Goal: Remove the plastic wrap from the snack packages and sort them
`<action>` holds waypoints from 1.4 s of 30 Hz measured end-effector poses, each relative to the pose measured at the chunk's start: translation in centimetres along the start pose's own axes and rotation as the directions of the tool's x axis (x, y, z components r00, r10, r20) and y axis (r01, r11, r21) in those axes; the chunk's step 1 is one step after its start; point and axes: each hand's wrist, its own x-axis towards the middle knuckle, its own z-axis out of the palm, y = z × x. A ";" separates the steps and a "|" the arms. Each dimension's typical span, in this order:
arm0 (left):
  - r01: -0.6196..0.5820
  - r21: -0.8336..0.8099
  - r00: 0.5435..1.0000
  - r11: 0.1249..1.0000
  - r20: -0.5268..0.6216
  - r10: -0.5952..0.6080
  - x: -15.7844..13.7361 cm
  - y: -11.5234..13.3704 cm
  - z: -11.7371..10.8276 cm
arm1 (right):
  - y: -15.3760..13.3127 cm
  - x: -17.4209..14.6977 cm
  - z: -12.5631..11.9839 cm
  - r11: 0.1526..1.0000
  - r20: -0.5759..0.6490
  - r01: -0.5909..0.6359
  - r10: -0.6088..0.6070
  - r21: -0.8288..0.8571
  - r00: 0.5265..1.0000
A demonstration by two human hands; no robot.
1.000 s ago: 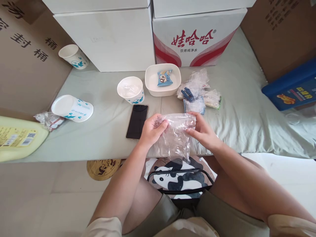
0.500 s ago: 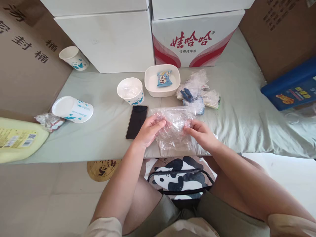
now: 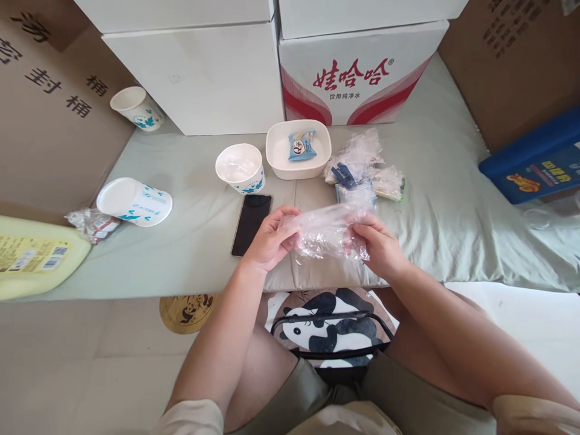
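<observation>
Between my hands a clear plastic bag (image 3: pixel 324 232) is stretched sideways, crinkled and see-through. My left hand (image 3: pixel 274 238) pinches its left side, and my right hand (image 3: pixel 378 244) grips its right side. Just left of my left hand lies a dark-screened phone (image 3: pixel 251 225). Beyond the bag, a white rectangular bowl (image 3: pixel 277 166) holds a small blue snack packet (image 3: pixel 302 145). Beside that bowl stands a paper cup (image 3: pixel 247 179) with clear plastic inside. To the right is a pile of crumpled plastic wrappers (image 3: pixel 362 154) with a dark blue piece (image 3: pixel 343 175) on top.
At left are a tipped paper cup (image 3: pixel 136 202), a wrapped packet (image 3: pixel 97 225), a pale yellow jug (image 3: pixel 40 257) and another paper cup (image 3: pixel 138 110). White boxes (image 3: pixel 194 78) stand at the back. A blue container (image 3: pixel 534 160) is at right. The cloth-covered surface (image 3: pixel 435 229) ends near my knees.
The bag hung flat and spread downward before; now it is gathered into a shorter band between my hands. My right hand has shifted slightly to the right.
</observation>
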 end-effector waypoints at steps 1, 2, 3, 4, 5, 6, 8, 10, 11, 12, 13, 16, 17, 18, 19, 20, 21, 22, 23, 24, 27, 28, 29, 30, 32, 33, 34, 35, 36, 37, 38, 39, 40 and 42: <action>-0.004 -0.020 1.000 1.000 0.001 0.004 0.0 0.0 0.0 | 0.0 0.1 -0.1 1.000 0.004 0.010 -0.010 0.012 1.000; -0.002 -0.036 1.000 0.999 0.003 0.002 0.1 0.1 0.0 | 0.0 0.2 -0.1 1.000 0.012 0.022 -0.022 0.018 1.000; 0.003 -0.047 1.000 0.999 0.003 -0.003 0.1 0.1 -0.1 | 0.1 0.2 -0.3 0.999 0.022 0.034 -0.034 0.023 0.999; 0.012 -0.049 1.000 0.999 0.000 -0.012 0.2 0.1 -0.1 | 0.1 0.3 -0.4 0.999 0.034 0.042 -0.043 0.025 0.998; 0.019 -0.041 1.000 0.999 -0.009 -0.019 0.2 0.1 -0.1 | 0.2 0.3 -0.6 0.999 0.047 0.048 -0.049 0.023 0.998; 0.019 -0.019 1.000 1.000 -0.024 -0.019 0.2 0.0 -0.1 | 0.3 0.4 -0.7 0.998 0.054 0.054 -0.055 0.014 0.997; 0.007 0.061 0.999 0.998 -0.051 -0.003 0.3 0.0 -0.1 | 0.5 0.4 -0.9 0.996 0.052 0.077 -0.075 -0.040 0.996; -0.004 0.151 0.998 0.989 -0.056 0.013 0.3 -0.1 -0.1 | 0.7 0.3 -0.9 0.989 0.030 0.113 -0.111 -0.100 0.993; -0.003 0.186 0.999 0.983 -0.052 0.013 0.2 -0.1 -0.1 | 0.7 0.3 -0.8 0.985 0.014 0.129 -0.128 -0.111 0.992; 0.002 0.209 0.999 0.978 -0.051 0.009 0.2 -0.1 -0.2 | 0.7 0.3 -0.6 0.984 0.002 0.139 -0.140 -0.108 0.990; 0.002 0.220 0.999 0.975 -0.053 0.009 0.3 -0.1 -0.2 | 0.6 0.3 -0.5 0.985 -0.006 0.146 -0.147 -0.096 0.989; -0.046 0.226 0.994 0.973 -0.085 0.066 0.6 -0.2 -0.6 | 0.5 0.5 -0.1 0.986 -0.037 0.146 -0.149 -0.080 0.988; -0.078 0.239 0.988 0.968 -0.113 0.107 0.8 -0.3 -0.8 | 0.4 0.5 -0.1 0.985 -0.058 0.151 -0.156 -0.086 0.986; -0.116 0.265 0.976 0.957 -0.151 0.160 1.0 -0.4 -1.0 | 0.4 0.6 -0.1 0.982 -0.090 0.163 -0.171 -0.096 0.981; -0.154 0.300 0.956 0.941 -0.195 0.219 1.2 -0.5 -1.2 | 0.4 0.6 -0.2 0.977 -0.131 0.179 -0.193 -0.113 0.973; -0.189 0.339 0.931 0.922 -0.237 0.278 1.4 -0.6 -1.4 | 0.4 0.6 -0.4 0.971 -0.174 0.191 -0.216 -0.146 0.961; -0.211 0.378 0.910 0.901 -0.262 0.322 1.6 -0.7 -1.6 | 0.4 0.6 -0.5 0.960 -0.212 0.198 -0.240 -0.199 0.947; -0.218 0.411 0.902 0.885 -0.262 0.344 1.7 -0.8 -1.6 | 0.4 0.5 -0.7 0.942 -0.238 0.200 -0.266 -0.268 0.934; -0.212 0.436 0.910 0.874 -0.237 0.339 1.8 -0.9 -1.6 | 0.5 0.4 -0.8 0.913 -0.246 0.208 -0.304 -0.351 0.920; -0.200 0.457 0.930 0.867 -0.191 0.315 1.8 -1.1 -1.5 | 0.5 0.3 -0.9 0.867 -0.232 0.240 -0.366 -0.438 0.901; -0.185 0.495 0.975 0.849 -0.012 0.220 1.6 -1.8 -0.7 | 0.8 0.0 -0.9 0.632 -0.011 0.474 -0.606 -0.613 0.795; -0.194 0.497 0.979 0.846 0.040 0.201 1.5 -2.0 -0.3 | 0.9 -0.1 -0.8 0.553 0.102 0.559 -0.648 -0.618 0.755; -0.203 0.494 0.979 0.845 0.090 0.182 1.4 -2.3 0.1 | 1.1 -0.2 -0.7 0.500 0.206 0.621 -0.654 -0.604 0.728; -0.208 0.490 0.977 0.847 0.139 0.159 1.3 -2.4 0.5 | 1.2 -0.3 -0.6 0.485 0.284 0.649 -0.627 -0.586 0.725; -0.206 0.492 0.969 0.846 0.220 0.108 1.0 -2.6 1.2 | 1.5 -0.6 -0.3 0.532 0.334 0.616 -0.535 -0.581 0.776; -0.200 0.503 0.967 0.841 0.242 0.085 0.9 -2.6 1.5 | 1.5 -0.7 -0.1 0.572 0.303 0.564 -0.489 -0.596 0.818; -0.193 0.521 0.967 0.831 0.246 0.070 0.8 -2.5 1.7 | 1.6 -0.7 0.1 0.615 0.248 0.499 -0.450 -0.610 0.858; -0.188 0.542 0.970 0.819 0.233 0.069 0.8 -2.4 1.8 | 1.5 -0.7 0.3 0.657 0.181 0.438 -0.423 -0.614 0.888; -0.187 0.561 0.974 0.806 0.211 0.079 0.7 -2.2 1.8 | 1.5 -0.6 0.4 0.693 0.105 0.389 -0.415 -0.607 0.904; -0.188 0.575 0.978 0.796 0.183 0.098 0.7 -2.1 1.7 | 1.4 -0.5 0.7 0.719 0.031 0.359 -0.426 -0.595 0.904; -0.190 0.580 0.980 0.792 0.157 0.120 0.6 -1.9 1.6 | 1.2 -0.3 0.9 0.736 -0.030 0.346 -0.445 -0.582 0.895; -0.195 0.573 0.980 0.796 0.134 0.144 0.6 -1.8 1.4 | 1.1 -0.1 1.1 0.748 -0.064 0.349 -0.462 -0.564 0.885; -0.202 0.556 0.979 0.806 0.115 0.166 0.5 -1.6 1.3 | 0.9 0.2 1.3 0.764 -0.070 0.356 -0.462 -0.539 0.884; -0.211 0.521 0.977 0.827 0.101 0.186 0.3 -1.4 1.0 | 0.6 0.6 1.7 0.828 0.014 0.332 -0.366 -0.452 0.931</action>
